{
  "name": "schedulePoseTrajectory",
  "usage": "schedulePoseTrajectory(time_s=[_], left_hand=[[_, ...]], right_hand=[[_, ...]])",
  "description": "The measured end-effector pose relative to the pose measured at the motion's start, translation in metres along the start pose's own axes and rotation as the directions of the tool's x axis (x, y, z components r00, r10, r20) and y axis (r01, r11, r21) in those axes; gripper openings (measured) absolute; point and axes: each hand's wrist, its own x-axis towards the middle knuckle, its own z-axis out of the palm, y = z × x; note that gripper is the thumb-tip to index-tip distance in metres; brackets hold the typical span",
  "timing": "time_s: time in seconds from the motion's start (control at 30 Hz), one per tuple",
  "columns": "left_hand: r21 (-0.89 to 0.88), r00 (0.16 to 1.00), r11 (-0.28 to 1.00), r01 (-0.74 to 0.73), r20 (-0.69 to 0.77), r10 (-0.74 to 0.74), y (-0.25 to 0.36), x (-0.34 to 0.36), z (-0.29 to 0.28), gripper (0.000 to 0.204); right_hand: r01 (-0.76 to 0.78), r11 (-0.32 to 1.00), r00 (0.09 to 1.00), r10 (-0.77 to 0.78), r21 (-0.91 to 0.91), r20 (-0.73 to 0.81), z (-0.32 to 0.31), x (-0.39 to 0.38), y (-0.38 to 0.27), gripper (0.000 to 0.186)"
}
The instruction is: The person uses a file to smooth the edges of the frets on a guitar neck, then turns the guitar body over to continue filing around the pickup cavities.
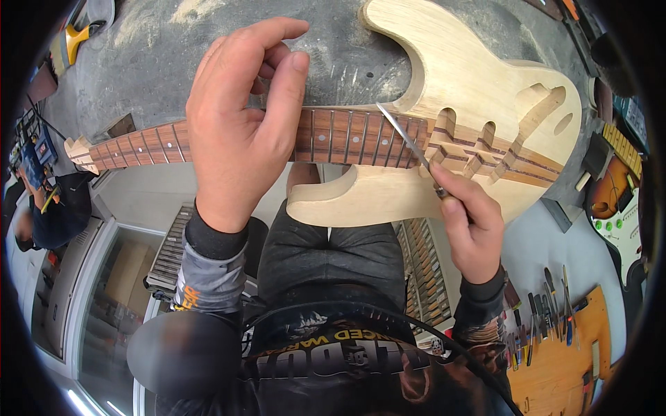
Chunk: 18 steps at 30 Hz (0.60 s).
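An unfinished pale wooden guitar body (pixel 485 90) with routed cavities lies across the dusty grey bench, its long rosewood-coloured fretboard (pixel 333 136) with metal frets and dot inlays stretching left to the headstock (pixel 78 156). My left hand (pixel 243 118) is over the fretboard left of the body, fingers loosely curved and apart, holding nothing; whether its palm rests on the neck I cannot tell. My right hand (pixel 470 222) grips a slim metal file (pixel 401 132) by its handle. The file angles across the frets near the neck's body end, its tip near the upper edge; contact is unclear.
A sunburst guitar (pixel 610 194) lies at the far right above a wooden board of hand tools (pixel 555 347). A yellow-handled brush (pixel 75 43) is on the grey bench (pixel 152 55) at upper left. Another person (pixel 52 215) is at the far left. A cable (pixel 416 326) crosses my front.
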Motion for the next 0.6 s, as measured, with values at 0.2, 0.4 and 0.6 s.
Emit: schedulePoseTrajectory(time_s=[0.2, 0.4, 0.6], left_hand=[[-0.036, 1.0, 0.999, 0.018, -0.007, -0.018, 0.0, 0.0, -0.001, 0.024], [-0.069, 0.999, 0.998, -0.006, -0.032, 0.004, -0.006, -0.002, -0.002, 0.026], [-0.081, 1.0, 0.997, 0.002, -0.031, -0.005, -0.005, -0.003, -0.003, 0.027]], right_hand=[[0.387, 0.647, 0.903, -0.411, -0.656, 0.127, 0.021, 0.03, -0.019, 0.069], [0.226, 0.954, 0.968, -0.242, -0.196, -0.061, 0.024, 0.003, 0.001, 0.048], [-0.187, 0.956, 0.978, 0.203, 0.228, -0.047, 0.03, -0.026, 0.003, 0.042]])
